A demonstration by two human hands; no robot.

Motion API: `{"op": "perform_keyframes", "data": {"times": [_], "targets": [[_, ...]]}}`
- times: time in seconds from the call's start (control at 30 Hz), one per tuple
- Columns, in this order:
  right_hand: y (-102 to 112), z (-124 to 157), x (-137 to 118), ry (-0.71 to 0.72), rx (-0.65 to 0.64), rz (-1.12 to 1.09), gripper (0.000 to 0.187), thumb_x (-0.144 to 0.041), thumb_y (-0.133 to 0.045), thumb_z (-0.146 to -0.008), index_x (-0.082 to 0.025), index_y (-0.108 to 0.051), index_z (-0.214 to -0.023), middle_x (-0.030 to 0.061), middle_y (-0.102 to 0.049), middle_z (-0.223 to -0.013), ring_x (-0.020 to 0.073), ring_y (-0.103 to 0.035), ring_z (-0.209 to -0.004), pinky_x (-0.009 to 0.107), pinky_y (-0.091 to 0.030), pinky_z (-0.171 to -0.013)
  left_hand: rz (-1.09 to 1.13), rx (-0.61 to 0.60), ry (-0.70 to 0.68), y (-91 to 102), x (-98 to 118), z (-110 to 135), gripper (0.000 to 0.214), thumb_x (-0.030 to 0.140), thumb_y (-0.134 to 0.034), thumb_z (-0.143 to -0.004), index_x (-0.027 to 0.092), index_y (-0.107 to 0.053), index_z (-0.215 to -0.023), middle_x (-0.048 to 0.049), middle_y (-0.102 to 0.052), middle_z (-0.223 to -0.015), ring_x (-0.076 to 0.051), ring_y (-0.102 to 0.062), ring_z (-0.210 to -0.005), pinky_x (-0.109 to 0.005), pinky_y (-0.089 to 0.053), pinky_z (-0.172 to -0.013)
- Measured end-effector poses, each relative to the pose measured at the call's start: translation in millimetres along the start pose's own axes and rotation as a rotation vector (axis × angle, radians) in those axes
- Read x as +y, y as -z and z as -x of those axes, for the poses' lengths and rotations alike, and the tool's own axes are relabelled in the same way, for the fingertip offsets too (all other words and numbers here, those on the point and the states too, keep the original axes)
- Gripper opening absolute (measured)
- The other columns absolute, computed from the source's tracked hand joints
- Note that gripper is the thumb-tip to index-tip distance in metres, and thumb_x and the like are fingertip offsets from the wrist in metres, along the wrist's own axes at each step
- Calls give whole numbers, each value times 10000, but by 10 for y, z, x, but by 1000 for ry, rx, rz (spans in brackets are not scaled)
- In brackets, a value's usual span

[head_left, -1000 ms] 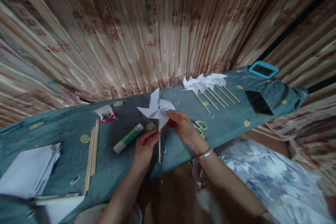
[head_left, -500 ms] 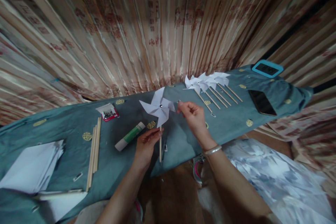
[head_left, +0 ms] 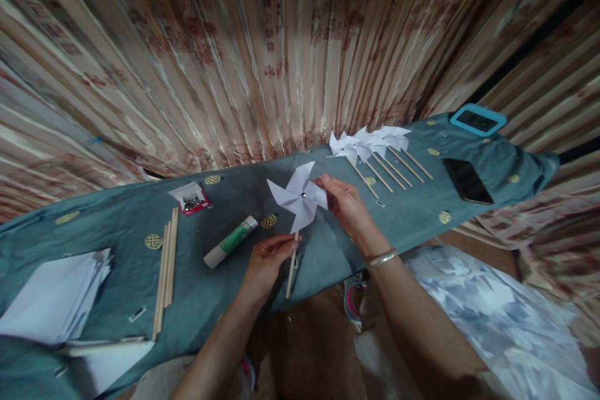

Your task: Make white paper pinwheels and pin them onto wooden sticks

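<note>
A white paper pinwheel (head_left: 300, 197) is held up in front of the body, above the near edge of the cloth-covered worktop (head_left: 323, 269). Its stick (head_left: 291, 272) is pinched just below the blades by the left hand (head_left: 265, 262), the fingers closed on it; the grip is probably set there so that the head is steadied while the blades are left clear. The stick is slightly tilted, and the shiny pin (head_left: 303, 195) at the centre is turned toward the wearer, presumably so that it can be seen.

The right hand (head_left: 344, 203) is placed at the right-hand blade, thumb and forefinger near together and the other fingers curled. Whether the paper is pinched or merely touched cannot be told.

Further right, similar pinwheels (head_left: 368, 145) are laid with overlapping heads and sticks roughly parallel, seemingly to save room. To the left, a glue stick (head_left: 229, 242), an open box of pins (head_left: 193, 203) and loose wooden sticks (head_left: 166, 275) are set out, apparently for easy reach. A paper stack (head_left: 51, 300) is placed at the far left, and a smartphone (head_left: 467, 181) is laid well apart, out of the hands' way.
</note>
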State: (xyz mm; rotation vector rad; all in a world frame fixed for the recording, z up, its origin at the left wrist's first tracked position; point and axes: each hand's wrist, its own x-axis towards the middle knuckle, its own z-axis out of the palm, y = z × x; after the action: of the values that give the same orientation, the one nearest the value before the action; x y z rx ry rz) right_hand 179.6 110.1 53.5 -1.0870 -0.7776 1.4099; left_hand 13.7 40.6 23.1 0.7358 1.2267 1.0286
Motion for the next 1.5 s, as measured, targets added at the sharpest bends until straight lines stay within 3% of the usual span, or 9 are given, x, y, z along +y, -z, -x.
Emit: {"op": "perform_keyframes", "data": {"times": [0.27, 0.6, 0.83, 1.5], "targets": [[-12, 33, -6, -29, -22, -19, 359, -517, -851, -557, -200, -691, -608, -33, -623, -543, 93, -447, -485, 252, -340, -508, -19, 18, -32, 16, 1, -20, 307, 382, -854, -502, 189, -799, -735, -75, -770, -782, -174, -623, -693, -283, -475, -689], [-50, 71, 15, -93, -20, -3, 361, -504, -858, -521, -210, -679, -630, -45, -600, -535, 100, -494, -488, 237, -392, -501, -18, 62, -61, 28, 0, -43, 313, 393, -855, -493, 195, -794, -728, -67, -767, -785, -186, -642, -709, -289, -487, -680], [-84, 117, 40, -136, -50, -63, 360, -487, -869, -505, -197, -700, -636, -24, -665, -603, 100, -568, -534, 231, -448, -537, 1, 75, -55, 23, -10, -54, 319, 381, -856, -492, 186, -794, -737, -74, -767, -773, -199, -662, -731, -298, -500, -704], [-87, 135, 67, -192, -91, -51, 428, -494, -908, -445, -179, -706, -654, -27, -675, -603, 82, -568, -546, 224, -436, -559, 41, 75, -75, 22, -8, -44, 322, 372, -873, -485, 174, -783, -723, -65, -755, -735, -210, -680, -765, -324, -514, -787]]}}
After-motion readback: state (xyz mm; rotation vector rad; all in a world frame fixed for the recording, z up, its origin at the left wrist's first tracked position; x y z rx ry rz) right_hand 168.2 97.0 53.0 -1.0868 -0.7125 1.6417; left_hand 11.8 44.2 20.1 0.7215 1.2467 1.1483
